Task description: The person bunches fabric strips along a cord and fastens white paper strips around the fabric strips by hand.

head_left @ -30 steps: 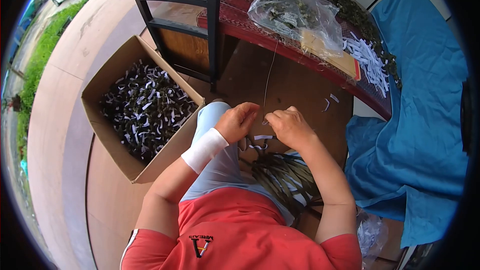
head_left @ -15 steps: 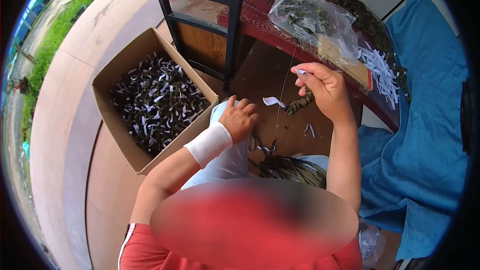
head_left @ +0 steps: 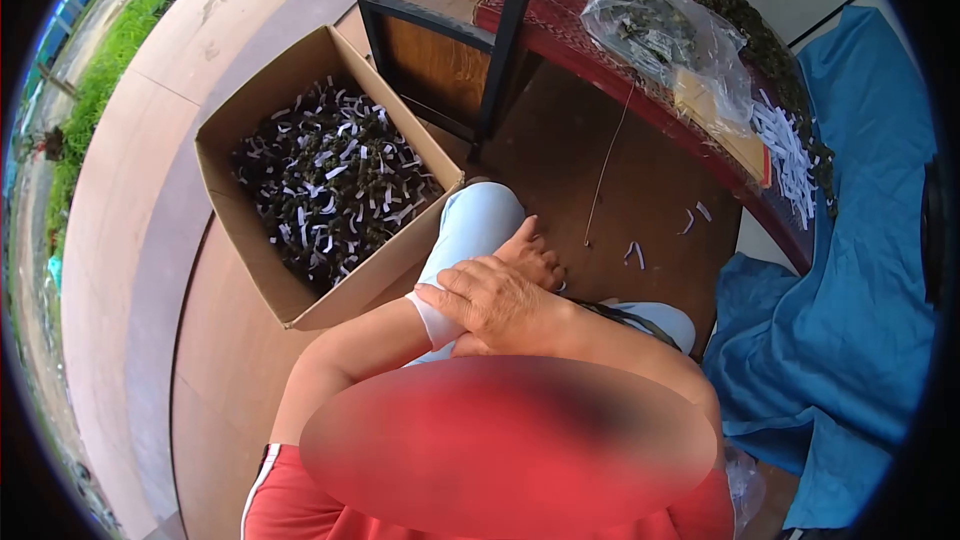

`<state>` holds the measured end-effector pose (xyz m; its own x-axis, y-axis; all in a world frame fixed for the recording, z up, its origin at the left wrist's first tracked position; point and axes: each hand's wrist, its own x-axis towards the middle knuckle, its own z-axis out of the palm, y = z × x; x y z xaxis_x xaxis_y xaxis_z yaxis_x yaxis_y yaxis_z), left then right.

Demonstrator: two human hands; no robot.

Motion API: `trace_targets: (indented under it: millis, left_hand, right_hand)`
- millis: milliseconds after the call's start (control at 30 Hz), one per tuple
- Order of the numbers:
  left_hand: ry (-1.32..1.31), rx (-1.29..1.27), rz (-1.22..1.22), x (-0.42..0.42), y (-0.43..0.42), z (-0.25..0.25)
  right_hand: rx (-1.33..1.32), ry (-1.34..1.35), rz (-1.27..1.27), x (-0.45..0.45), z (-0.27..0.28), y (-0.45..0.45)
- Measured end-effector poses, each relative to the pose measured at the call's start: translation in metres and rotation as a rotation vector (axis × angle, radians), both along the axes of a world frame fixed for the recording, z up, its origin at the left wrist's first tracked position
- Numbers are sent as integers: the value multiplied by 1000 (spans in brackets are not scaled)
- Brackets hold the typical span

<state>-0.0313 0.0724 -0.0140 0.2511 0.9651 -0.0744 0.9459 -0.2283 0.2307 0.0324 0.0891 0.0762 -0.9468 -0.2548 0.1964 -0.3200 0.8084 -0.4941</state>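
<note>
My right hand point(head_left: 490, 300) lies across my left wrist, its fingers wrapped over the white wristband point(head_left: 428, 325). Just beyond it, my left hand point(head_left: 532, 256) is over my lap, fingers apart and loosely bent, near the light blue trouser leg point(head_left: 470, 225). Dark green cords point(head_left: 650, 327) lie on my lap to the right, partly covered by my forearm. A thin hooked wire point(head_left: 604, 175) hangs from the table edge in front of my hands. The green coil with a white strip does not show.
A cardboard box point(head_left: 285, 305) on the left holds many dark green coils with white strips point(head_left: 335, 175). On the red table point(head_left: 560, 10) are a clear plastic bag point(head_left: 660, 25) and white strips point(head_left: 785, 155). Strip scraps point(head_left: 635, 255) lie below. Blue cloth point(head_left: 830, 340) hangs right.
My right hand has come down and left from beside the wire onto the wristband; the green coil it held is out of sight. My left hand has shifted right and nearer. The view has shifted slightly.
</note>
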Motion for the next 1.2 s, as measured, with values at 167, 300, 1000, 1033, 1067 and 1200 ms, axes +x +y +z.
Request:
trace_targets:
  millis: [167,300,1000,1033,1067,1200]
  left_hand:
    - [-231,278,-257,66,-14,-17]
    - [-331,440,-232,91,-6,-30]
    - [-619,-274,52,79,21,-88]
    - [-652,-277,66,78,25,-84]
    - [-686,-279,85,78,27,-84]
    - [-664,-354,71,70,32,-97]
  right_hand:
    - [82,-250,-86,49,-26,-1]
    - [21,-182,-219,100,-57,8]
    - [-54,-1188,-678,149,-363,135]
    - [-23,-1171,-667,148,-372,132]
    - [10,-1154,-652,149,-386,128]
    - [69,-972,-837,159,-486,100]
